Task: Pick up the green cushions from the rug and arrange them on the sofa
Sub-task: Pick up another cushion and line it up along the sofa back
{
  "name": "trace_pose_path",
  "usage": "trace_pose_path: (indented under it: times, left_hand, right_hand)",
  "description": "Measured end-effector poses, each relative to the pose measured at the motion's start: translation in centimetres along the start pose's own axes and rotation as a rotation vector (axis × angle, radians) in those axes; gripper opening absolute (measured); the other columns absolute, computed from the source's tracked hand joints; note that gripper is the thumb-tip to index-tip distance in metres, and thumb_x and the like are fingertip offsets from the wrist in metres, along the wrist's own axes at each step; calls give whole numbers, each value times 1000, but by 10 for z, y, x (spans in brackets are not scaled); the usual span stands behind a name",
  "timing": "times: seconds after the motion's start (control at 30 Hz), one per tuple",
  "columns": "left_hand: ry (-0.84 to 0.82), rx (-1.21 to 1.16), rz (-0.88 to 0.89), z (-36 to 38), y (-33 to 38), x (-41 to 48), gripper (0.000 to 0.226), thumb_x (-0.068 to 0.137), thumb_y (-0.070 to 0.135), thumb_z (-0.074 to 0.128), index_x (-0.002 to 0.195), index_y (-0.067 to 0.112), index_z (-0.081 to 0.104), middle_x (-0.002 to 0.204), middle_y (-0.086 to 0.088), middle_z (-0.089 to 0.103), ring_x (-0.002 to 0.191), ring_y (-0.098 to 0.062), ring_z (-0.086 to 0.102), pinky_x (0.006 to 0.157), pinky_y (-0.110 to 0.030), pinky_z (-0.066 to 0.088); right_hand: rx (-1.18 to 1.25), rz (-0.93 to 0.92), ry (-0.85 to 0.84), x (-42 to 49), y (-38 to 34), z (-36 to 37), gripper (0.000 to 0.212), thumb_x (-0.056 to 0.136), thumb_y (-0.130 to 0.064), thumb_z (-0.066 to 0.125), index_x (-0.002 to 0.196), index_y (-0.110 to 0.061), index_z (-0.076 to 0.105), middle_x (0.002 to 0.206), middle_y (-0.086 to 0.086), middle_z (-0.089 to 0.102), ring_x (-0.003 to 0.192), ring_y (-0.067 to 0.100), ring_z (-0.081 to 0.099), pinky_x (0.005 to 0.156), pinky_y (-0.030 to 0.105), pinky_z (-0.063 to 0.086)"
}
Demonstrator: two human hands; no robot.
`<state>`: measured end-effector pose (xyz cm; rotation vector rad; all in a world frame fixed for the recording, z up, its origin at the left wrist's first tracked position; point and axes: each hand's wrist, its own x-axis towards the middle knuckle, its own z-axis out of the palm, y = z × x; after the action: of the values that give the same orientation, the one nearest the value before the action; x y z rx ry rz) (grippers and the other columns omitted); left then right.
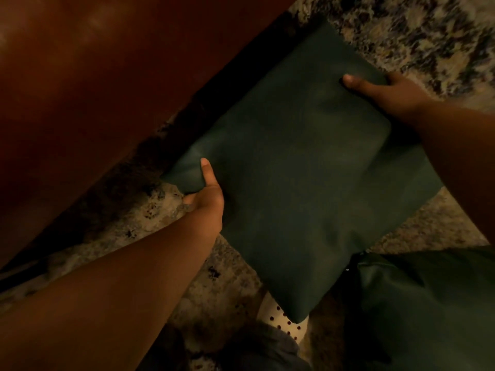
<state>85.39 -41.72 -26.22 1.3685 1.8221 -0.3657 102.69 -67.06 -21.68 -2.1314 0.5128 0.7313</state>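
A large dark green cushion (289, 178) fills the middle of the head view, just over the patterned rug (417, 30). My left hand (206, 194) grips its left edge, thumb on top and fingers underneath. My right hand (385, 95) grips the far right edge the same way. Beneath it lies a second green cushion (412, 180), showing at the right. A third green cushion (434, 303) lies at the bottom right. The brown sofa (88, 89) takes up the upper left.
The sofa's front edge runs diagonally from bottom left to top centre, with a dark gap beneath it. A white shoe with red dots (281, 319) shows at the bottom centre beside dark clothing.
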Motion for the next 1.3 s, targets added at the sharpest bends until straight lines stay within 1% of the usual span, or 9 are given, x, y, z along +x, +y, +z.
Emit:
trace_pose_path:
  times: [0.13,0.23,0.4,0.63,0.73,0.87,0.97,1.1,1.3]
  left_hand:
    - [-87,-153,-1,-15,-4,-13,101,72,79,48,143,10,30,140,-13,45,125,-35,46,103,-43,37]
    - [-109,-244,47,-30,0,-28,99,68,81,50,139,13,37,135,-9,51,119,-31,51,103,-42,41]
    - [-129,-315,129,-58,9,-64,81,81,67,52,141,15,33,126,-1,52,101,-18,48,83,-28,36]
    - [-95,-333,181,-93,9,-127,77,84,61,53,142,14,32,139,-6,48,124,-26,48,86,-26,32]
    - [-54,-313,175,-110,1,-152,79,85,63,49,141,10,35,140,-12,48,125,-30,48,87,-27,31]
    - [-6,-329,200,-135,-5,-182,79,85,63,49,141,10,34,142,-15,46,128,-33,45,100,-33,33]
    - [25,-337,217,-157,-1,-208,79,85,63,49,141,10,35,142,-14,46,128,-34,44,103,-35,32]
    - [36,-433,283,-193,2,-245,70,85,57,56,137,12,42,135,-9,53,122,-29,51,90,-27,34]
    - [21,-497,369,-258,11,-291,62,85,54,57,131,15,44,125,-4,56,112,-23,54,92,-32,40]
  right_hand:
    - [-45,-8,30,-22,-2,-11,108,45,-84,67,134,-26,50,132,-3,55,115,20,56,97,27,42]
    - [64,-19,19,-43,-1,-20,108,40,-79,75,129,-23,54,123,-3,62,104,17,63,95,33,49]
    - [200,-51,14,-76,7,-43,104,39,-76,78,126,-23,57,117,-5,66,100,13,66,92,35,51]
    - [312,-77,15,-132,3,-81,102,42,-72,79,128,-23,54,119,-3,65,101,11,64,86,30,52]
    - [366,-88,-1,-156,-2,-98,82,64,-56,75,131,-17,47,121,0,61,92,4,61,71,17,51]
    - [330,-82,36,-189,-10,-117,124,27,-80,76,131,-20,46,117,-3,61,100,9,61,83,26,47]
    - [362,-82,34,-217,-19,-130,125,21,-80,76,127,-22,47,118,0,61,101,12,61,86,30,48]
    - [423,-92,44,-257,-38,-150,126,17,-81,75,125,-24,46,111,-4,62,96,9,61,80,29,48]
    - [468,-100,15,-324,-75,-183,128,20,-78,79,132,-23,45,123,0,60,106,19,61,92,39,48]
